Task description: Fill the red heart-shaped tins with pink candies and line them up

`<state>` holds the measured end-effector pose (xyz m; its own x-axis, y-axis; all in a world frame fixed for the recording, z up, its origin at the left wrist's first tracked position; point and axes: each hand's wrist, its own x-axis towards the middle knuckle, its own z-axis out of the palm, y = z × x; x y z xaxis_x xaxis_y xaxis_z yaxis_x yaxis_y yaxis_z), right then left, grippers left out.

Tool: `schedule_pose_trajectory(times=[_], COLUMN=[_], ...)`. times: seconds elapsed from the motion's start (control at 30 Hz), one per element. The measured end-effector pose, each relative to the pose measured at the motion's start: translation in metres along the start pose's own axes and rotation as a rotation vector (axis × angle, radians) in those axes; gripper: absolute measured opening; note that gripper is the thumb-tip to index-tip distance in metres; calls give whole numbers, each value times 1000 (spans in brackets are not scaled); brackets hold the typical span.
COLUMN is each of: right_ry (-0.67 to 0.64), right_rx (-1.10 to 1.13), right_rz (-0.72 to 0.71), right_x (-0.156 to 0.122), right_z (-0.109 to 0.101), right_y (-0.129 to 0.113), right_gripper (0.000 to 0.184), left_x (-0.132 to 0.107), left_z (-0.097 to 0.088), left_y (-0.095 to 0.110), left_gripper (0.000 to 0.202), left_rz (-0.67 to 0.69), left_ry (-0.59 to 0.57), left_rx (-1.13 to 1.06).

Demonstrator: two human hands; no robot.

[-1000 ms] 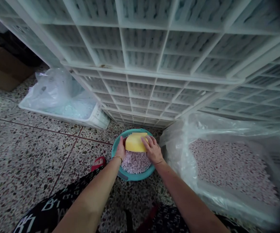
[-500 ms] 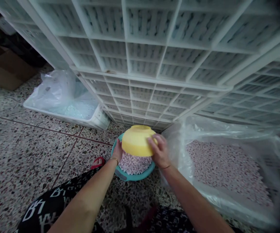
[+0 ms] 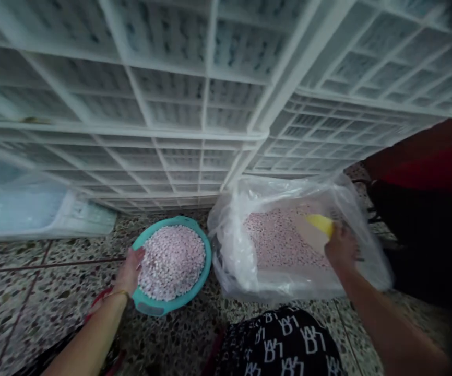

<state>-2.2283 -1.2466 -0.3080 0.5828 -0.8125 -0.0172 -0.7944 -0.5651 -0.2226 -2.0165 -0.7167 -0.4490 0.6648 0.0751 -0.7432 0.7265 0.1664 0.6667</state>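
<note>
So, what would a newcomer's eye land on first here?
Probably the turquoise basin left of centre, heaped with pale pink pellets, the left hand at its left rim. Next, the bright yellow bowl in the right hand, over or in the pellets inside the clear plastic liner at right. White lattice crates loom across the top.

Our right hand (image 3: 342, 244) grips a yellow bowl (image 3: 320, 224) over pinkish pellets (image 3: 275, 237) in a clear plastic liner (image 3: 241, 277). Well left of that grip, our left hand (image 3: 130, 269) holds a teal basin (image 3: 209, 256) by its rim, heaped with pale pieces (image 3: 175, 261). White crates (image 3: 163, 117) stand beyond both grips.
</note>
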Motion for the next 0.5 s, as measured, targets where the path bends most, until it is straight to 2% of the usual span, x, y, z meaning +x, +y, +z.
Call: schedule_pose_trajectory(times=[0.03,0.1,0.17,0.23,0.37,0.43,0.5], right_ry=[-2,-42,-190,-356,-557,-661,-763], right_rx=[-121,-297,-245,-88,118,221,365], right_rz=[-19,-40,-12,53,140,148,164], right_x=[4,2,-5,-11,-8,-5,-5], right_z=[17,51,81,102,122,125,125], right_y=[5,-1,-21,-46,-79,-81,-72], right_gripper=[52,50,53,57,50,49,52], left_x=[2,4,4,2,-7,-9,-9], left_z=[-2,-7,-12,-13,-4,2,6], left_y=[0,0,0,0,3,4,3], left_gripper=[37,31,29,28,28,28,28], left_rz=[1,-1,0,-12,-70,-85,-95], left_ry=[11,16,40,78,104,89,70], left_rx=[10,16,15,18,6,19,50])
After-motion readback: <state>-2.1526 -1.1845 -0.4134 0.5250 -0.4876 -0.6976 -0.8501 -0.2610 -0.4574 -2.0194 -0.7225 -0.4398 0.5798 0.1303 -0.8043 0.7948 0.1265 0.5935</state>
